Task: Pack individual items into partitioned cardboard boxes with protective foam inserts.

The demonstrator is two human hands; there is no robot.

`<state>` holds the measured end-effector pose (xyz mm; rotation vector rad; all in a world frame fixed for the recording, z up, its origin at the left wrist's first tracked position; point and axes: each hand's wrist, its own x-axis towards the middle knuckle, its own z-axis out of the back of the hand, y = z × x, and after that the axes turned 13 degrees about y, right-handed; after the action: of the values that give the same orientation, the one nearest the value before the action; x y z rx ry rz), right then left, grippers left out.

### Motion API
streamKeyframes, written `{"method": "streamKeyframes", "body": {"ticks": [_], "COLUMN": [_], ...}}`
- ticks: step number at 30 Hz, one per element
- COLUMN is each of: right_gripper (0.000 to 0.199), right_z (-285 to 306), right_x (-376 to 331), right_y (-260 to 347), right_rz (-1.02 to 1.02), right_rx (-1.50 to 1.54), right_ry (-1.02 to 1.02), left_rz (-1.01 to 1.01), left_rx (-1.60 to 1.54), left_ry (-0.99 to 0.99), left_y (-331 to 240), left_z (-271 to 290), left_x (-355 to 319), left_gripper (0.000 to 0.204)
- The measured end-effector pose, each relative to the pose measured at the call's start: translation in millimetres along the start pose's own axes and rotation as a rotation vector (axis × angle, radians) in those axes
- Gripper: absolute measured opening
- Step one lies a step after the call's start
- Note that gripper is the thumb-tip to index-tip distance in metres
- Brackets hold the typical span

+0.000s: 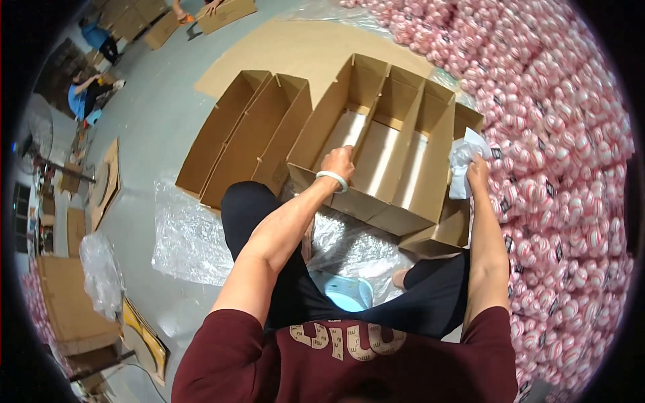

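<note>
Brown divided cardboard box (393, 144), compartments empty, has its near wall gripped by the left hand (338, 161), fingers curled closed. Right hand (478, 168), fingers pinched shut, holds crumpled white plastic wrap (463, 161) at the box's right edge, pink-and-white balls (571, 134) heaped just beyond.

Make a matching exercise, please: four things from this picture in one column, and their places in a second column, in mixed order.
1. left hand
2. right hand
3. pile of pink-and-white balls
4. clear plastic sheet

a. on the floor, left of the knee
b. holding crumpled white wrapping
c. on the divided cardboard box's near wall
d. along the right side

Pairs: 1-c, 2-b, 3-d, 4-a
</note>
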<state>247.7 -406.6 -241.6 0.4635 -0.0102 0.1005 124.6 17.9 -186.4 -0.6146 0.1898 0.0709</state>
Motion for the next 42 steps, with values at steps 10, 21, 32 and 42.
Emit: {"method": "streamKeyframes", "body": {"ticks": [10, 21, 32, 42], "right_gripper": [0.031, 0.028, 0.026, 0.017], "right_z": [33, 98, 115, 63], "right_x": [10, -24, -41, -51], "right_y": [-49, 145, 256, 336], "right_rz": [0.085, 0.264, 0.508, 0.865], "right_rx": [-0.008, 0.676, 0.661, 0.666], "right_ry": [-0.331, -0.339, -0.103, 0.121], "left_rz": [-0.17, -0.621, 0.114, 0.607], "left_rx": [-0.216, -0.793, -0.037, 0.262], "left_ry": [-0.022, -0.237, -0.445, -0.158], "left_y": [4, -39, 225, 258], "left_z": [-92, -17, 179, 83], "left_x": [25, 19, -42, -101], "left_gripper": [0.029, 0.066, 0.086, 0.031]}}
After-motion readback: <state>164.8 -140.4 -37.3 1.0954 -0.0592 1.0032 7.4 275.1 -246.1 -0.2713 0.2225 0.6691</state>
